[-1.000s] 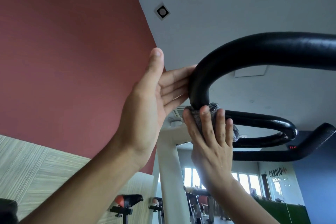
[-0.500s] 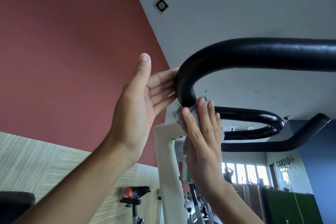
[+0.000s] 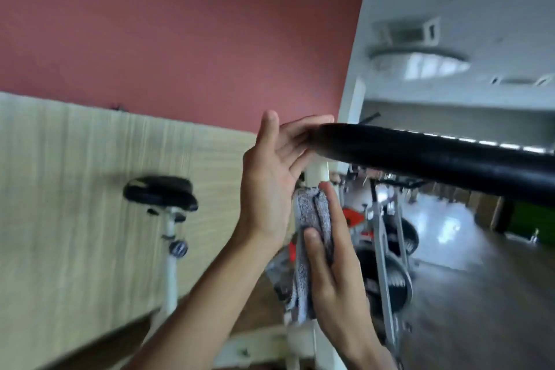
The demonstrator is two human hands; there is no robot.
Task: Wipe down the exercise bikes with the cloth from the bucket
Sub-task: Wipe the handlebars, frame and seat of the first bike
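A thick black handlebar (image 3: 435,159) of the white exercise bike runs from the centre to the right edge. My left hand (image 3: 270,177) has its fingers spread and resting on the handlebar's left end. Below it, my right hand (image 3: 330,261) presses a grey speckled cloth (image 3: 312,219) against the bike's white upright post (image 3: 318,173). The cloth hangs down past my palm. The frame is blurred by motion.
A black saddle (image 3: 160,194) on a white seat post stands at the left before a wood-panelled wall. More bikes with dark flywheels (image 3: 387,282) and red parts stand behind the post. Shiny floor opens to the right.
The view has tipped down from the ceiling to the room. My right hand with the cloth has slid from the handlebar bend down onto the white post. My left hand stays on the bar.
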